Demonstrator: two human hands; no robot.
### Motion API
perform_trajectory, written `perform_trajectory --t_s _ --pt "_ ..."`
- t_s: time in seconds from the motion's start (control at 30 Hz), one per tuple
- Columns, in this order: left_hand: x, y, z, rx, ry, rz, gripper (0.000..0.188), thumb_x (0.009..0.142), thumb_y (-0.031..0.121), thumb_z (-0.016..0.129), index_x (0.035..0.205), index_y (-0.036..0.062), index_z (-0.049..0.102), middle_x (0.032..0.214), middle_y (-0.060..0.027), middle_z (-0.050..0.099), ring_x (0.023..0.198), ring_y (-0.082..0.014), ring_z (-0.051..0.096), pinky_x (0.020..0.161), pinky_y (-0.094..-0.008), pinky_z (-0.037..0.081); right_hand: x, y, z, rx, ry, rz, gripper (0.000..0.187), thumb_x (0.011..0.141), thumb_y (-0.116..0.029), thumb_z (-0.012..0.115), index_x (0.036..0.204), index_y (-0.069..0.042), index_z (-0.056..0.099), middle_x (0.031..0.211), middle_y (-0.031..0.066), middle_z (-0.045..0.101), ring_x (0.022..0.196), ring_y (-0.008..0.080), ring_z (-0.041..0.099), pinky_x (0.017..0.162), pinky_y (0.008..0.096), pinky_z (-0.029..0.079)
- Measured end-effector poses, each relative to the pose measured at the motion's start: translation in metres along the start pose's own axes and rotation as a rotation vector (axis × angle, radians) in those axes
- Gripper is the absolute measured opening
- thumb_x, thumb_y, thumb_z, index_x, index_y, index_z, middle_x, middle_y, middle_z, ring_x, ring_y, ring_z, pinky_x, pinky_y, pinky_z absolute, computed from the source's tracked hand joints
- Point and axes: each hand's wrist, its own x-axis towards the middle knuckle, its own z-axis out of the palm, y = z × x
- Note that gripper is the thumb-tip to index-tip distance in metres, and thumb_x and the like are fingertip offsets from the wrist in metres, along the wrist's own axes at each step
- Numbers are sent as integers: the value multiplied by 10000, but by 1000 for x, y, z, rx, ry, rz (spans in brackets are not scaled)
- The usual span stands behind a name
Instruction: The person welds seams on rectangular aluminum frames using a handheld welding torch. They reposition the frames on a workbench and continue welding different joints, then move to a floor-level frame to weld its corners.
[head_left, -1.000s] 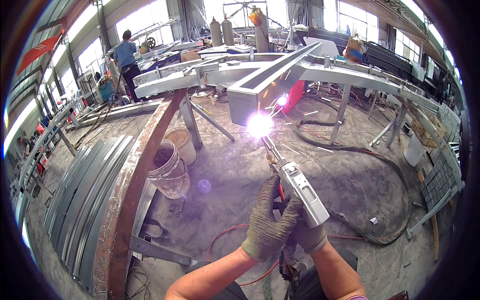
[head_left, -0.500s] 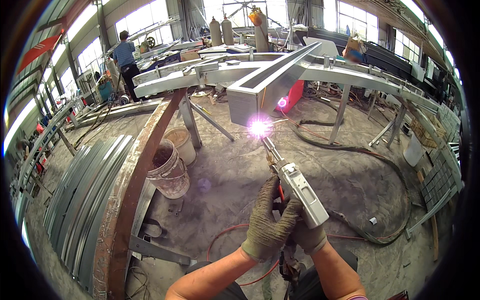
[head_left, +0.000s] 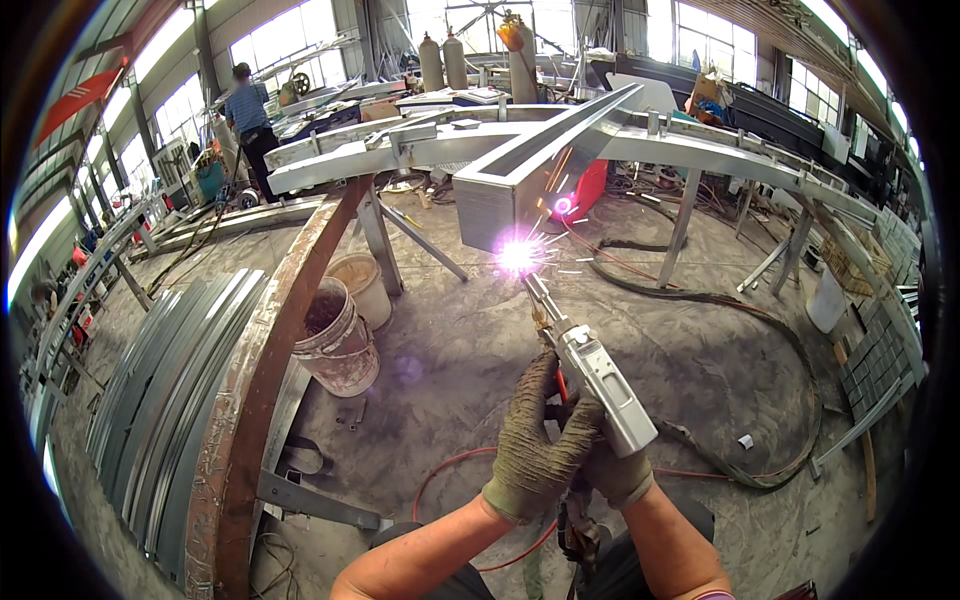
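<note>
Both my hands wear dirty grey-green work gloves and grip a silver handheld welding gun [head_left: 608, 390]. My left hand [head_left: 535, 440] wraps around its front underside. My right hand [head_left: 617, 465] closes around the grip behind, its fingers mostly hidden by the left hand and the gun body. A white-pink glare flares at the gun's nozzle, at the lower corner of a long shiny metal box beam [head_left: 488, 208]. The glare hides the tip and the spot it meets. Sparks fly up and rightward past the beam's side.
The beam rests across a curved metal frame [head_left: 690, 150] on legs. A rusty steel beam [head_left: 240, 430] runs along my left, beside two buckets [head_left: 335, 345] and stacked metal strips [head_left: 170, 390]. Hoses [head_left: 790, 340] curl over the floor at right. Another person [head_left: 250, 115] stands far left.
More sparks now spray up and to the right from the glare, with orange streaks along the beam's side. My hands and the welding gun stay almost in place.
</note>
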Motion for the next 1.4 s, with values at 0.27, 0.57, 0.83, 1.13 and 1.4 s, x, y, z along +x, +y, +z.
perform_trajectory --t_s 0.27,0.57,0.83,1.13,1.4 --pt "-4 -3 -2 -2 -17 -45 726 1098 240 825 1701 27 480 1456 -105 673 1271 -203 691 1068 -373 585 -1 0 2 45 27 -44 304 1126 -150 726 1373 24 753 1145 152 828 1021 243 825 865 378 654" --pt "-10 13 6 9 -3 12 777 1109 217 809 1738 -23 421 1529 -144 658 1347 -193 655 1127 -375 555 -3 -31 -7 0 -49 52 293 1120 2 680 1412 -17 674 1255 68 726 1151 182 708 996 371 614" --pt "24 38 14 12 -22 213 845 1101 216 812 1772 -10 351 1629 -150 574 1413 -219 608 1199 -409 506 39 -35 -9 31 9 -86 379 1056 -136 847 1383 0 713 1275 80 774 1087 169 761 896 341 649" --pt "33 30 13 -55 -9 101 833 1094 223 820 1766 13 375 1610 -126 592 1316 -172 621 1153 -386 528 53 -30 -1 93 27 -120 359 1020 -95 855 1339 20 740 1153 85 836 998 175 802 831 338 653" --pt "38 24 9 39 31 109 842 1092 258 826 1771 29 384 1601 -110 600 1281 -150 622 1113 -351 536 58 -20 6 342 26 -42 353 1024 -74 846 1344 31 737 1152 94 833 994 178 812 838 339 648"
